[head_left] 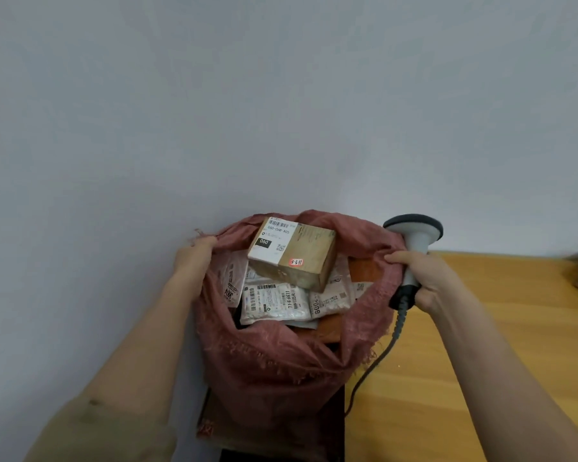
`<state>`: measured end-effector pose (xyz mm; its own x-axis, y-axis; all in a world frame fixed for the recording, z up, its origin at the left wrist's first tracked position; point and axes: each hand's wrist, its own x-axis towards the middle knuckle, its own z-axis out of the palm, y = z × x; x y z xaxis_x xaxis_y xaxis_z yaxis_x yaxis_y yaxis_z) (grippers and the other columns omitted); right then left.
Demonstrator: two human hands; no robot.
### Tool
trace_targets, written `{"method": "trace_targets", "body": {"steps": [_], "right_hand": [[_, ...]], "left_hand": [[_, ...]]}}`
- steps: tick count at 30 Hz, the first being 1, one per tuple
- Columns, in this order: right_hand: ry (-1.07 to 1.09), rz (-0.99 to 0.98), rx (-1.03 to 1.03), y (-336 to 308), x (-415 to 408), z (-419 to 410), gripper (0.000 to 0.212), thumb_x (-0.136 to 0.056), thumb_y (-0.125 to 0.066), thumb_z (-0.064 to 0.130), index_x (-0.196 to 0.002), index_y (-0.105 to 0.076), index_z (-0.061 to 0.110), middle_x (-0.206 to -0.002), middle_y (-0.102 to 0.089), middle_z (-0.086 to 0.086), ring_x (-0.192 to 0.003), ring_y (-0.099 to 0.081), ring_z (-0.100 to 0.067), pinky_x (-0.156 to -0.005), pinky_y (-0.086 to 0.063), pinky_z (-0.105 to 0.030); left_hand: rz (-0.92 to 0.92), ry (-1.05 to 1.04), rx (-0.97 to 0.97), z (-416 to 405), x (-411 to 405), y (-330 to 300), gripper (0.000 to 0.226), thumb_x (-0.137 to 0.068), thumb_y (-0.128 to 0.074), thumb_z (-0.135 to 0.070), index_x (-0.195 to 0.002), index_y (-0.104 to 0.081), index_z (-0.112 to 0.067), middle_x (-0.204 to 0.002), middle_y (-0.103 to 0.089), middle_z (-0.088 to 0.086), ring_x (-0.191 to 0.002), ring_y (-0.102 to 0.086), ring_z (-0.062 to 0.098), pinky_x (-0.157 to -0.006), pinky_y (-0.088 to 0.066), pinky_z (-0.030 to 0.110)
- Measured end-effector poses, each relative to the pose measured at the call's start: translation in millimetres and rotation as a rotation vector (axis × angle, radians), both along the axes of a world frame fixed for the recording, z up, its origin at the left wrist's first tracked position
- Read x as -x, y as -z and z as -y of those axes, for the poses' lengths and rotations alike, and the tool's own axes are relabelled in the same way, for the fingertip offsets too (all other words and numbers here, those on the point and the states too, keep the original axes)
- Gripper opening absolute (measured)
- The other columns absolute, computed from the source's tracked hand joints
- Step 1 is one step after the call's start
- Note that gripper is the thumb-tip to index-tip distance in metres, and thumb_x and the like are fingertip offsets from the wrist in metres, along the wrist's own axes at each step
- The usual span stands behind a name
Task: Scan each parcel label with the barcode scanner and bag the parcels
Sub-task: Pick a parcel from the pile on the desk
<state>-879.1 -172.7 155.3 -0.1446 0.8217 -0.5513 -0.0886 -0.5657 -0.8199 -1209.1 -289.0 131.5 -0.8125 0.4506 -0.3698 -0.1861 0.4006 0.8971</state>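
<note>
Parcels fill the red woven bag [274, 355] at lower centre of the head view. A cardboard box [292, 253] lies on top of the heap, white label up, its long axis running from upper left to lower right. Flat padded mailers [276, 301] lie beneath it, toward the bottom of the frame.

The left hand [194, 258], left of the box, pinches the bag's rim and holds the mouth wide. The right hand [421, 278], right of the box, is curled round the handle of the barcode scanner [414, 238], its fingers also catching the rim there. The scanner head points up and away, not at any label; its cord [377, 358] trails down past the bag.

So the box lies between the two hands, near both. The wooden table [481, 361] fills the lower right. At its far right edge something brown shows, perhaps another parcel, too cropped to tell.

I judge the bagging well along.
</note>
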Motion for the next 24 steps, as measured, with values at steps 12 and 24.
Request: {"method": "trace_targets", "body": {"steps": [12, 24], "right_hand": [[0.092, -0.751, -0.071, -27.3, 25.1, -16.7, 0.013, -0.091, -0.050, -0.002, -0.095, -0.060, 0.006, -0.084, -0.067, -0.010, -0.075, -0.065, -0.022, -0.075, -0.058, -0.032], [0.094, -0.849, -0.100, -53.3, 45.5, -32.9, 0.015, -0.092, -0.046, -0.002, -0.097, -0.057, 0.007, -0.087, -0.062, -0.007, -0.078, -0.062, -0.018, -0.087, -0.053, -0.030]], "left_hand": [[0.302, -0.090, -0.691, -6.9, 23.8, -65.4, 0.058, -0.095, -0.033, -0.064, -0.109, -0.065, -0.017, -0.126, -0.065, 0.006, -0.098, -0.068, 0.021, -0.095, -0.050, 0.047], [0.262, -0.199, -0.684, 11.0, 60.0, -75.8, 0.048, -0.100, -0.033, -0.055, -0.109, -0.064, -0.019, -0.103, -0.069, 0.000, -0.093, -0.066, 0.018, -0.087, -0.052, 0.041]]}}
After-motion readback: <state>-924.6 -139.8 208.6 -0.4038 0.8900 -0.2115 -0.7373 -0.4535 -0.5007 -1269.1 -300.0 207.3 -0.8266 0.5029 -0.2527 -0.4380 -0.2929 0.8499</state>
